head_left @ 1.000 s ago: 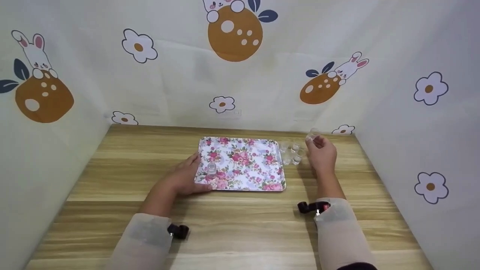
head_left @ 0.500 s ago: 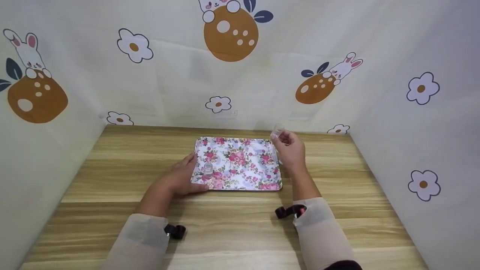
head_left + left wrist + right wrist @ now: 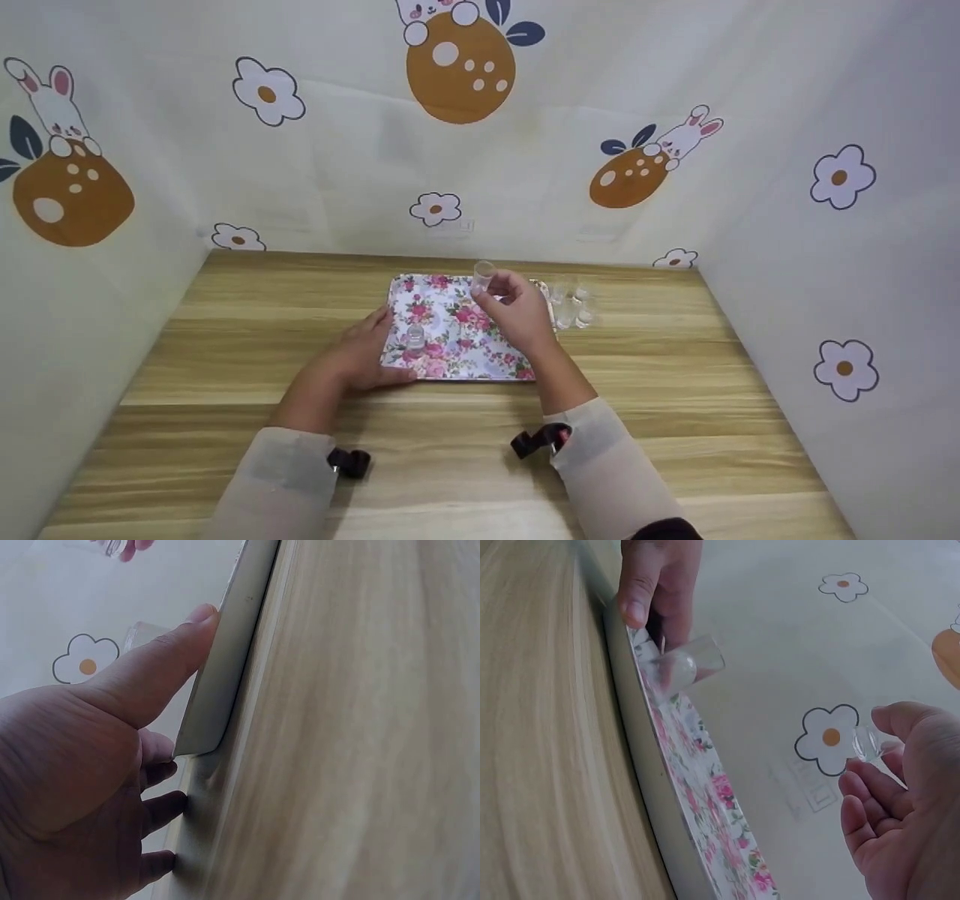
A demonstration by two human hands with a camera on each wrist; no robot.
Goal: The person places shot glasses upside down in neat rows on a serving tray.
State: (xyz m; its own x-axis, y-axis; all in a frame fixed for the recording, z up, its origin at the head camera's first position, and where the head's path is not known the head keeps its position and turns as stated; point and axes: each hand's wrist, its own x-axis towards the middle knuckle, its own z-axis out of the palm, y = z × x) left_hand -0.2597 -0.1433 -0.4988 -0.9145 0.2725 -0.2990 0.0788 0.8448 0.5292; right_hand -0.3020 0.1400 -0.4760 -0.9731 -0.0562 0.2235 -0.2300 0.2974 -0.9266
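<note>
A small clear shot glass (image 3: pixel 484 272) is pinched between the thumb and fingers of my right hand (image 3: pixel 523 313), raised above the floral tray (image 3: pixel 461 365) in the head view. On the tray's left part stands another clear shot glass (image 3: pixel 416 341), close to my left hand (image 3: pixel 358 358). That hand rests around the tray's near left corner. Its thumb lies straight along the front rim, and its other fingers extend beside the left edge, as the left wrist view shows. In the right wrist view, the held glass shows at the fingertips, apart from the tray.
Several more clear glasses (image 3: pixel 574 304) stand grouped just beyond the tray's right edge, partly behind my right hand. Wood-grain table (image 3: pixel 450 457) surrounds the tray. A patterned cloth wall (image 3: pixel 337 172) rises behind the table and on both sides.
My right hand has carried the shot glass leftward from beside the grouped glasses to over the tray. The left hand stays at the tray's corner, and the tray glass remains in place.
</note>
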